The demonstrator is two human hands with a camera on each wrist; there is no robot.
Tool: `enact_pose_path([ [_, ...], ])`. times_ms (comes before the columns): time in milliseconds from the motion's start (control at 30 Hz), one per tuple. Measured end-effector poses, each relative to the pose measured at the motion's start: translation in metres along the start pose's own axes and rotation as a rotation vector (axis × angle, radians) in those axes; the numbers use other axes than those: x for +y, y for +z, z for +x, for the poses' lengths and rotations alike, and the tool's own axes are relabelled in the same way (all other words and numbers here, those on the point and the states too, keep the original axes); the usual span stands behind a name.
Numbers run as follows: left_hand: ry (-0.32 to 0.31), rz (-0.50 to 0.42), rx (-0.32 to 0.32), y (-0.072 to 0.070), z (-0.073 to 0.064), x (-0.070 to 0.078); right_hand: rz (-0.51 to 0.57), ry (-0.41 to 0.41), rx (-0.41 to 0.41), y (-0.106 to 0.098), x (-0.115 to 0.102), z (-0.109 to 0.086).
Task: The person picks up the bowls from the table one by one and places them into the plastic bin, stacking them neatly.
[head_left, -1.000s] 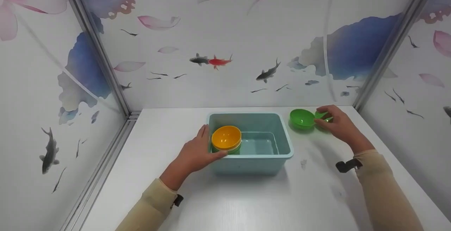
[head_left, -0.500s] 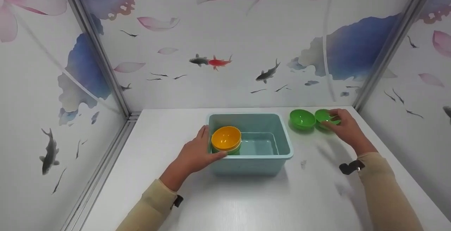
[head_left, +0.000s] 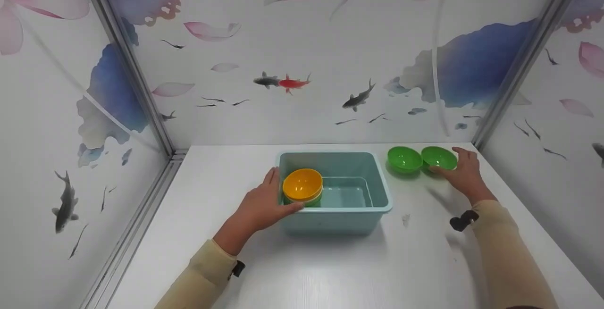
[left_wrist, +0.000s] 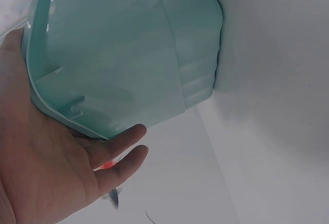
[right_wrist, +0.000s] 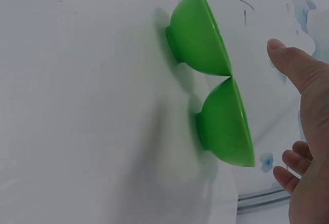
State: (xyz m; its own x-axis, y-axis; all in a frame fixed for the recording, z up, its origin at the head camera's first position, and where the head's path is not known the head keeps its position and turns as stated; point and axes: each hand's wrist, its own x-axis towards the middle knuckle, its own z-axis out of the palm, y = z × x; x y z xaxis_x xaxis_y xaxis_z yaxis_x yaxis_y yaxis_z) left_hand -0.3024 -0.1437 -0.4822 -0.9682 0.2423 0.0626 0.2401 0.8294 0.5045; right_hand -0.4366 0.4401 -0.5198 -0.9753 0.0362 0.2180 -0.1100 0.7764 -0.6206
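Observation:
In the head view, my left hand [head_left: 259, 205] rests at the left end of the pale blue-green bin [head_left: 330, 221]. Its thumb lies on the front rim while its fingers extend along the outside of the left wall. Inside the bin, at the left, an orange bowl [head_left: 302, 184] tops a small stack with pale and green edges below. My right hand [head_left: 464, 172] hovers around the right green bowl [head_left: 439, 157], thumb and fingers spread apart; in the right wrist view they are clear of it. Another green bowl [head_left: 405, 159] stands upright beside that one, their rims touching.
Everything stands on a white table [head_left: 311, 271]. A printed white back wall [head_left: 302, 115] rises behind it, with side walls at left and right. Metal corner posts [head_left: 163, 129] stand at the back corners.
My right hand has shifted to the right and spread its fingers, uncovering the right green bowl, which stays beside the other. My left hand and the bin have not visibly moved.

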Motion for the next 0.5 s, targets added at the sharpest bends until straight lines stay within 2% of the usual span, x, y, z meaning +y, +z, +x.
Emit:
enact_pose_path([
  [167,-0.001,0.002,0.004,-0.001,-0.001,0.001,0.043,0.1,-0.102,0.009,0.012,0.01],
  [300,-0.007,-0.005,-0.001,0.0,-0.002,0.002,0.08,0.156,-0.144,0.013,0.017,0.015],
  [500,-0.002,-0.005,-0.003,0.0,-0.001,0.001,0.064,0.201,-0.195,0.01,0.013,0.016],
])
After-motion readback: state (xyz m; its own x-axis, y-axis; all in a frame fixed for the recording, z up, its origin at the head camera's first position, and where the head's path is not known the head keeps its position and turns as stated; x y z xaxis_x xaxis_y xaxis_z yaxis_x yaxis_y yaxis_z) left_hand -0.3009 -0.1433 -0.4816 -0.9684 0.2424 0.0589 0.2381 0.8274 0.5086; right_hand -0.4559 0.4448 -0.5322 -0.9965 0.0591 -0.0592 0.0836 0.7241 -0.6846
